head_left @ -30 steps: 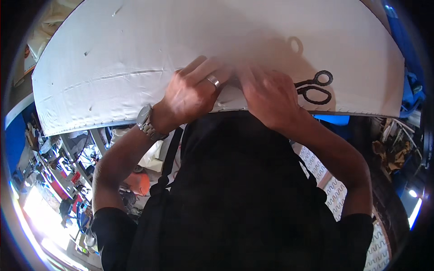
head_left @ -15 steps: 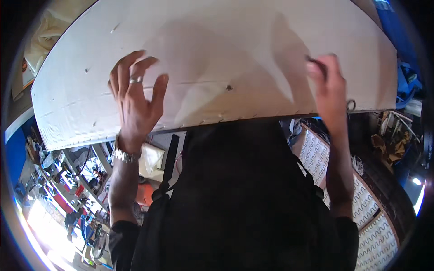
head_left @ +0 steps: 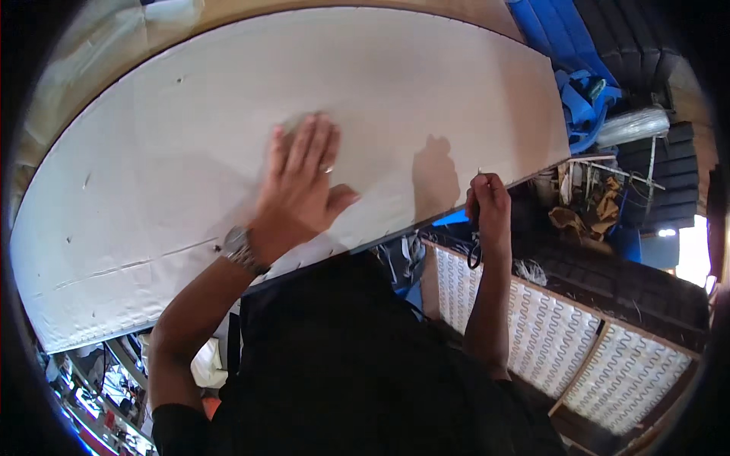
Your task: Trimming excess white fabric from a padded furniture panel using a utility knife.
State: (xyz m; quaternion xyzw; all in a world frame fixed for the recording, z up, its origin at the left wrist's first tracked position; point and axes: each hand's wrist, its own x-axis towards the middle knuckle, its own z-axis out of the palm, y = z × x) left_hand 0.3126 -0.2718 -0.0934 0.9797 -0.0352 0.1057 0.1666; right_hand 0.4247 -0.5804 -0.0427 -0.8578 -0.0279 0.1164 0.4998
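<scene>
A large half-round panel covered in cream fabric (head_left: 190, 152) spreads before me, its straight edge close to my body. My left hand (head_left: 300, 182) lies on the fabric, palm down, fingers stretched forward and thumb out to the right. To the right, just off the panel's near edge, my right hand (head_left: 490, 201) is closed around a dark tool with a loop handle (head_left: 475, 257). The loop hangs below the fist and a small pale tip pokes out above it. My fingers hide most of the tool, so its kind is unclear.
On the lower right stands a wooden frame with wavy springs over white backing (head_left: 540, 319). Blue straps (head_left: 585, 106) and a roll of clear plastic wrap (head_left: 635, 125) lie beyond the panel's right end. Cluttered shelving (head_left: 106, 387) sits at the lower left.
My view has swung to the right. My left hand, raised with curled fingers before, now rests flat on the fabric. The right hand has come lower, beside the near edge, still holding the tool.
</scene>
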